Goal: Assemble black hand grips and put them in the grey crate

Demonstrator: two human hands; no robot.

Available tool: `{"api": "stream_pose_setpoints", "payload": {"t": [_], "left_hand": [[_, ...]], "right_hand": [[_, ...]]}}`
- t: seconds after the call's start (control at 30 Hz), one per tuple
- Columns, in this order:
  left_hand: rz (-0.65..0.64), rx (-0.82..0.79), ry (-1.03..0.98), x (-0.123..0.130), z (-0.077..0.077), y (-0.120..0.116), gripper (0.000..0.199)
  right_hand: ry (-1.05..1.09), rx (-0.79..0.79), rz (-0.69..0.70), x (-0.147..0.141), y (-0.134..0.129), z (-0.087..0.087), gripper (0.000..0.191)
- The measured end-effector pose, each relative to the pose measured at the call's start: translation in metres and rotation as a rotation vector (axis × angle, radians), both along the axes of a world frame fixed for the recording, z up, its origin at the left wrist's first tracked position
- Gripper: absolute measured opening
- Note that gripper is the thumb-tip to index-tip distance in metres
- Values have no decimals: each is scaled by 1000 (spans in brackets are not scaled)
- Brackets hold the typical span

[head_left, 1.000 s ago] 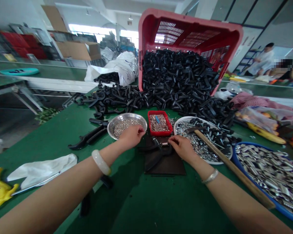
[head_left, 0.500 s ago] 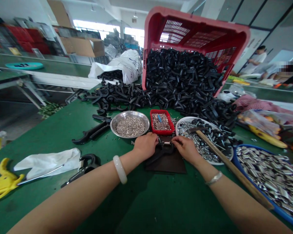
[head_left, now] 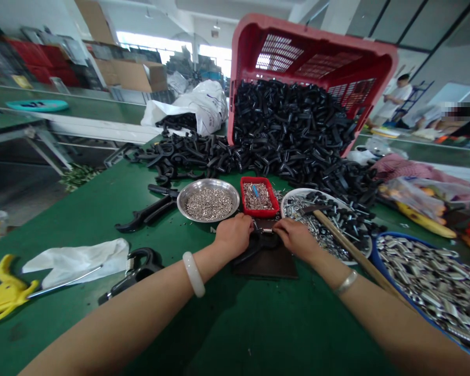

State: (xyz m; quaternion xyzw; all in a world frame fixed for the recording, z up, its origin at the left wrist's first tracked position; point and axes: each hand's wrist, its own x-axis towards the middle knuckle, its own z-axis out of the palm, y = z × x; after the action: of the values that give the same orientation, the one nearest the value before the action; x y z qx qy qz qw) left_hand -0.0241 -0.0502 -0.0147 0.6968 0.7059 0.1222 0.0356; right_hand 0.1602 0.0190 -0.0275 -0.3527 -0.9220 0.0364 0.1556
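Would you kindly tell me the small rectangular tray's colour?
The small rectangular tray is red, in the head view.

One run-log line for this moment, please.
left hand at black tool, grip unclear | right hand at spring, contact unclear | black tool on dark plate | hammer across white tray

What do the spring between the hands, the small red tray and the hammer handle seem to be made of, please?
The spring looks like bare metal, its coils shining. The small red tray is probably plastic, with evenly coloured, smooth, slightly glossy walls. The hammer handle looks like unpainted wood, being tan and dull.
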Motion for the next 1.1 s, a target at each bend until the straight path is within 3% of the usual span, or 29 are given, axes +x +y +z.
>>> {"api": "stream_pose_setpoints", "payload": {"t": [0.13,0.27,0.4,0.57,0.7,0.87,0.97,1.1], "left_hand": [[-13,-23,-169,-4,4,5,17],[-104,-214,-707,-7,15,11,15],[28,-506,-1228,-9,23,9,15],[80,-676,-1579,-9,21,3,11],[65,-542,-1387,-10,18,5,19],[-86,-119,-747,-19,10,16,16],[-65,-50,-448,-22,6,17,18],[-84,-15,-254,-21,1,12,18]], "right_hand": [[217,-69,111,4,3,9,12],[512,-68,118,-13,-11,15,14],[667,-224,135,-33,-23,17,9],[681,-410,124,-34,-22,20,11],[591,-242,72,-31,-20,18,10],[413,-104,-34,-37,-27,7,15],[341,-13,-40,-38,-33,0,16],[314,51,-74,-34,-37,-11,16]]}}
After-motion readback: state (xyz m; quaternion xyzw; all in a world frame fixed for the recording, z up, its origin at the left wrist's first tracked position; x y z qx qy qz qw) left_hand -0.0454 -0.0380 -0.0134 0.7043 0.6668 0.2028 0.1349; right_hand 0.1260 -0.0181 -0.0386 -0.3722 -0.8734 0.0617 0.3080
